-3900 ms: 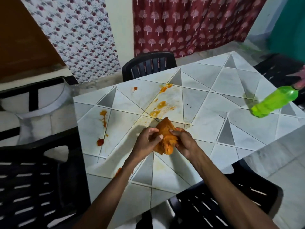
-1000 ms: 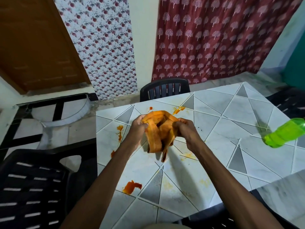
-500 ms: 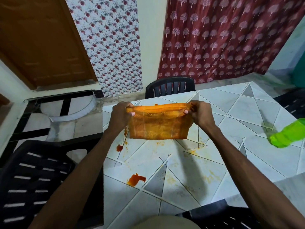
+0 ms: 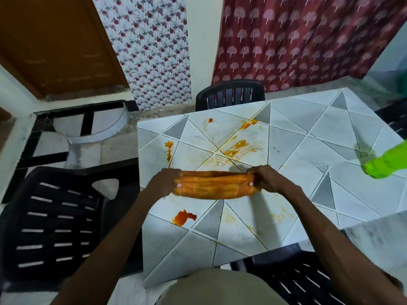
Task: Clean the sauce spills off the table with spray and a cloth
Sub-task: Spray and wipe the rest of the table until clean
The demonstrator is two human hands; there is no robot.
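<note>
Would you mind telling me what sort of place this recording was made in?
Most likely a dining area in a home: a white and grey triangle-patterned table ringed by black slatted plastic chairs, with a maroon tree-print curtain and a brown wooden door behind.

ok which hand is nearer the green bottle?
Right. The right hand grips the cloth end on the side toward the green bottle; the left hand holds the far end, farther from it.

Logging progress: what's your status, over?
Left hand and right hand grip cloth ends, folded. Sauce blobs remain on table. Nothing in the way.
</note>
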